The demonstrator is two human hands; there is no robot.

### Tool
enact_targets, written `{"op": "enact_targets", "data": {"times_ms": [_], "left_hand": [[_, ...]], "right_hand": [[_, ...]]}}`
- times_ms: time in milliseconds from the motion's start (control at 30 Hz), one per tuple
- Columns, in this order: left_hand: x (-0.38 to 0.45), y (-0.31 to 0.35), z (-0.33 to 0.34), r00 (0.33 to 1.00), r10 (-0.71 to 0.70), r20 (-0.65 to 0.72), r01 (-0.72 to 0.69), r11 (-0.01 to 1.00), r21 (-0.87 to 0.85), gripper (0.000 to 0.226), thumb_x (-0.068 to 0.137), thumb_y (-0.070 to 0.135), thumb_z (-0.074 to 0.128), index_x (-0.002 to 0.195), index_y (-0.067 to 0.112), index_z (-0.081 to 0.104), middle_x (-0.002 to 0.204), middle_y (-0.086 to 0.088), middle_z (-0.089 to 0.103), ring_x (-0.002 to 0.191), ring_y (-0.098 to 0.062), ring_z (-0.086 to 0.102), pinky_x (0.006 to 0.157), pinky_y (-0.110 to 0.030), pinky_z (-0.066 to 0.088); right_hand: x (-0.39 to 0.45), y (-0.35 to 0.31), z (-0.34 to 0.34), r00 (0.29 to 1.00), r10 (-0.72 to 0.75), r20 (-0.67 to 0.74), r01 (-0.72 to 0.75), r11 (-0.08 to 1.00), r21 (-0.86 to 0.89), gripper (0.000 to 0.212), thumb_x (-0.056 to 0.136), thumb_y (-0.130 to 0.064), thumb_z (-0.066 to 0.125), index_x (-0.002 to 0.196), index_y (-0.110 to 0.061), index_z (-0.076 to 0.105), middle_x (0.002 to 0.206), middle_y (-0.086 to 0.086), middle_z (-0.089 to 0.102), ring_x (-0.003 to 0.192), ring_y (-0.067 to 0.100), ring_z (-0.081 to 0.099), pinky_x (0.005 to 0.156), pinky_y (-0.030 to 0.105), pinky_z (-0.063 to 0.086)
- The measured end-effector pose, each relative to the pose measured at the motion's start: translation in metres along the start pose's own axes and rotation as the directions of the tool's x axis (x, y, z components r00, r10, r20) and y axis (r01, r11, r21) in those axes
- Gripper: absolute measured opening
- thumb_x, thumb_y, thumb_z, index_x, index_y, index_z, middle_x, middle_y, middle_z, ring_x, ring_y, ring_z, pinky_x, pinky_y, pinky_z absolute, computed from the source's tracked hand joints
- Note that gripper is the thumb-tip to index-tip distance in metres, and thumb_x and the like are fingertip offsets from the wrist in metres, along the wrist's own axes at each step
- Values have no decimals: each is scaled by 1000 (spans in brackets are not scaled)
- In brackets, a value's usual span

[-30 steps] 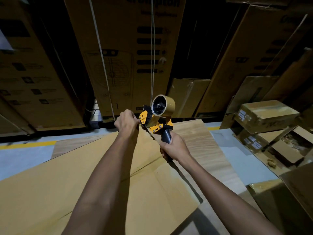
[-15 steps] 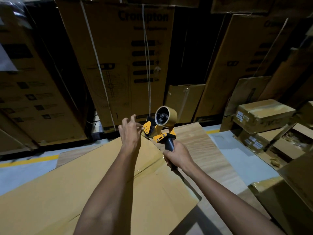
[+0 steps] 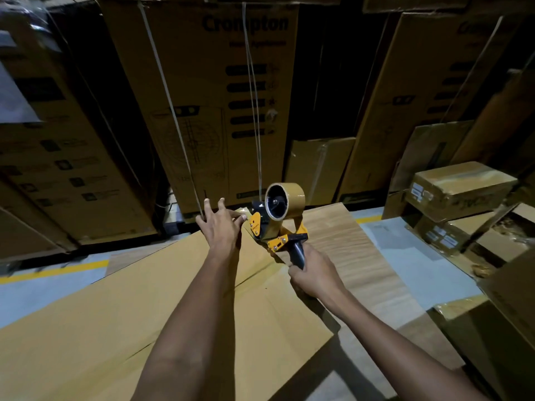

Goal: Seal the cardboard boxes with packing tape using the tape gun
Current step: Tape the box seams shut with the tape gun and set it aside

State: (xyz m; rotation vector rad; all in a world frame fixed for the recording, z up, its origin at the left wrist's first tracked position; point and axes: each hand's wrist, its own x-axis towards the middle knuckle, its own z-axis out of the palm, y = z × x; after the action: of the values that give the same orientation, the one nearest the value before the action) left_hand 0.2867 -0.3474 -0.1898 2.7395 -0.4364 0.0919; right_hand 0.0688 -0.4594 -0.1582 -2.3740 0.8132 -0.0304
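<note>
Tape gun [image 3: 278, 227] over far end of flat cardboard box [image 3: 162, 314], yellow frame, brown glossy roll, black handle.
Right hand [image 3: 314, 274] grips the handle; left hand [image 3: 221, 224] fingers spread, thumb touching tape at the gun's nose.

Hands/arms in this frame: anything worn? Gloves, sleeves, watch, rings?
Nothing worn that shows. The left hand and right hand are bare, no gloves. Both forearms are bare right to the bottom edge of the picture, so no sleeve or cuff is in view. No watch, band or ring can be made out on the wrists or visible fingers, though the light is dim and the right hand's fingers are mostly hidden.
</note>
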Motion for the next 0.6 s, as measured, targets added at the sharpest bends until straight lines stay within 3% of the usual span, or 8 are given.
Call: {"op": "enact_targets", "data": {"times_ms": [100,233,367,433,500,600], "left_hand": [[-6,0,-3,1000,12,25,-12,1000,-16,37,97,55,57,119,31,75,163,-3,34,156,-29,6,116,-59,17],[-17,2,-9,979,33,202,-37,999,19,47,98,61,47,128,33,69,168,-9,16,156,-33,-3,118,-64,7],[-23,2,-13,950,13,312,-8,1000,-18,57,90,69,54,142,44,52,170,-11,2,155,-38,-8,116,-70,3],[-26,3,-16,948,1,319,7,1000,-25,62,91,71,53,146,45,46,170,-11,-1,155,-39,-10,116,-70,1],[-28,4,-16,950,-9,313,19,999,-30,64,92,71,50,149,44,44,170,-12,-2,154,-40,-11,116,-70,-1],[-27,3,-17,950,-22,311,35,999,-39,65,91,73,49,149,44,45,170,-11,-2,154,-39,-11,115,-70,-1]], "right_hand": [[-2,0,-1,1000,23,-18,-22,999,32,21,93,-31,65,107,-19,55,98,2,63,92,23,62,83,44,56],[0,-3,-3,999,43,-16,-41,993,115,18,94,-31,65,106,-20,57,98,3,67,91,25,66,82,45,58],[-2,0,-7,991,117,66,-133,930,343,7,93,-15,61,99,-14,57,77,15,73,56,23,70,57,43,61],[-3,0,-9,989,120,84,-143,912,385,7,93,-12,61,98,-12,57,72,16,73,50,21,65,55,44,60],[-5,-1,-9,989,117,85,-141,912,385,8,93,-13,62,99,-13,57,74,16,73,52,23,67,58,48,62],[-7,-5,-10,995,85,49,-96,952,290,13,94,-23,64,103,-18,56,89,12,72,76,30,73,69,52,63]]}}
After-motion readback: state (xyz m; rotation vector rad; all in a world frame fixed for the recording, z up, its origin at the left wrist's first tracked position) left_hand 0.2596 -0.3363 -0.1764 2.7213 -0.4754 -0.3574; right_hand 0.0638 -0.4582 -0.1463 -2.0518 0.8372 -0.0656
